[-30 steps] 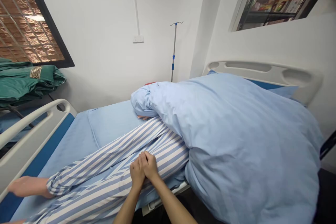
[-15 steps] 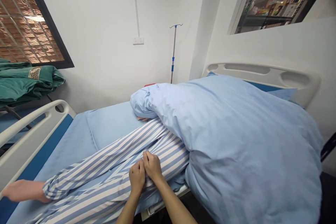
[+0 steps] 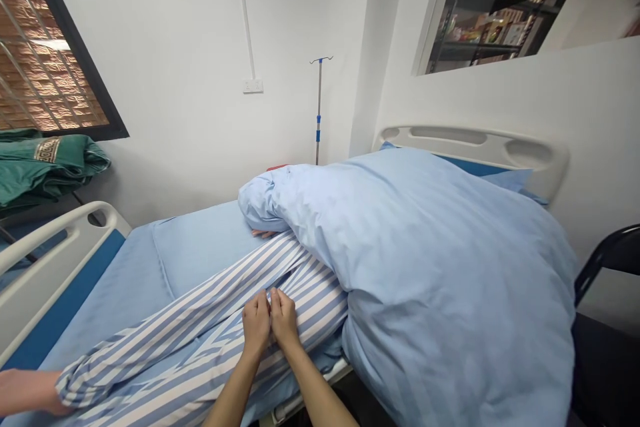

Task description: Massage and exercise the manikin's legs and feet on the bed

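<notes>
Presently, a left hand (image 3: pixel 257 323) and a right hand (image 3: pixel 284 317) are recorded side by side, fingertips close together, laid on a blue-and-white striped hospital gown (image 3: pixel 305 300); whether a fold is pinched cannot be told. The gown is worn by a person lying on a hospital bed (image 3: pixel 115 287), a striped sleeve (image 3: pixel 85 373) reaching lower left, the upper part covered by a bulky blue quilt (image 3: pixel 450 280). A side rail (image 3: pixel 50 247) is noted beyond. Risks are judged thus: a sharp tug could drag the cloth against the body beneath; a light hold could let the fabric slip; a shifted quilt could slump over both hands
</notes>
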`<state>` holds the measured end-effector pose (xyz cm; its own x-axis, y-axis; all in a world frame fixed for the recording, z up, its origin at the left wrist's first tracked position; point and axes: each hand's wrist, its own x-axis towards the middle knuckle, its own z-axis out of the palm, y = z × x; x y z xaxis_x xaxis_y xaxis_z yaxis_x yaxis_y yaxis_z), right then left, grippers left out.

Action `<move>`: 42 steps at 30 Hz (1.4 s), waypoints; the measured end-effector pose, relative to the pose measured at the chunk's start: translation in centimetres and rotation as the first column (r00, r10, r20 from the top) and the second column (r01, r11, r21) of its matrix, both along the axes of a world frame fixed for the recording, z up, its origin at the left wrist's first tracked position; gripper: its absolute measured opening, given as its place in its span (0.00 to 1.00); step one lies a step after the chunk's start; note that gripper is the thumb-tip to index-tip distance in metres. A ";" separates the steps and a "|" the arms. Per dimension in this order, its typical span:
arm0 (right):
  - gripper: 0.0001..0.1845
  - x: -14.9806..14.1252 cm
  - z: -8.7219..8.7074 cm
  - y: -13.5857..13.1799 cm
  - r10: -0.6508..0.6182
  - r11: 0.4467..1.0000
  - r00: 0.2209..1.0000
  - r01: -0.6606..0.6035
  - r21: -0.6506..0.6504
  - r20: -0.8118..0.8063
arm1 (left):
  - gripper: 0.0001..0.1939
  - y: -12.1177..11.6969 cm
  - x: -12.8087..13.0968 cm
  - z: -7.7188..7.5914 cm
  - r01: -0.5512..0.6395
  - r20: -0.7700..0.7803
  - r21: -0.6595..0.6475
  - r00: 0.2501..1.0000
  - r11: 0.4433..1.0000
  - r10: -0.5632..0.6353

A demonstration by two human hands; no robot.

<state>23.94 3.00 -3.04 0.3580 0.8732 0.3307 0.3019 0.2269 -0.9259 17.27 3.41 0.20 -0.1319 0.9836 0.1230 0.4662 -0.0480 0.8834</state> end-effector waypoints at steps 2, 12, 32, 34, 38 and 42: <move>0.22 0.1 0.0 0.2 -0.006 1.000 0.998 0.007 0.001 -0.068 | 0.24 0.3 0.7 -0.1 -0.025 0.056 0.018 0.998 1.000 0.024; 0.19 0.5 0.0 0.5 0.022 1.000 0.989 -0.021 0.007 -0.144 | 0.13 0.0 1.1 -5.2 -0.011 -0.367 0.083 0.929 0.996 0.041; 0.21 3.3 0.2 -0.1 -0.005 0.999 0.858 0.029 -0.039 0.513 | 0.19 -0.3 1.5 -4.1 -0.035 -0.439 0.005 0.898 0.999 0.034; 0.22 3.0 -0.2 -0.3 -0.029 0.997 0.855 0.059 -0.042 0.518 | 0.18 -0.2 1.5 -4.3 -0.038 -0.436 -0.007 0.900 0.999 0.031; 0.22 2.8 0.3 -0.4 -0.048 0.997 0.863 0.074 -0.033 0.503 | 0.18 -0.2 1.4 -3.8 -0.010 -0.356 -0.035 0.934 0.999 -0.003; 0.22 3.0 0.4 -0.4 -0.040 0.998 0.906 0.054 -0.021 0.421 | 0.22 0.1 2.0 -1.8 0.014 -0.114 -0.030 0.993 0.999 -0.018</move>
<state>26.97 2.64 -2.60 0.2329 0.8712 0.4321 0.6747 0.1753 -0.7170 19.28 3.48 -1.61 -0.1030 0.9889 0.1073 0.5638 -0.0308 0.8253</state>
